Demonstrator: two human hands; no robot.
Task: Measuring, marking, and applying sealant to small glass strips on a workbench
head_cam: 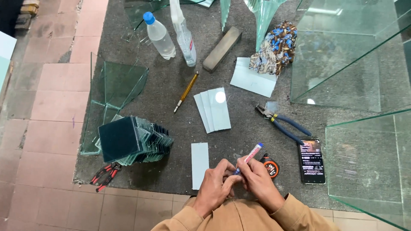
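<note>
Both my hands meet at the near edge of the grey table. My right hand (260, 179) grips a white marker pen (249, 155) with a blue tip, tilted up to the right. My left hand (215, 185) pinches the pen's lower end with its fingertips. A small glass strip (199, 164) lies flat just left of my left hand. Behind my right hand sits a black and orange tape measure (271, 166).
A stack of dark glass squares (132, 140), red pliers (105, 174), three glass strips (212, 110), a yellow glass cutter (186, 91), blue-handled pliers (283, 122), a phone (311, 160), two bottles (170, 36), a sharpening stone (221, 48), a rag (274, 49), glass tanks (364, 107).
</note>
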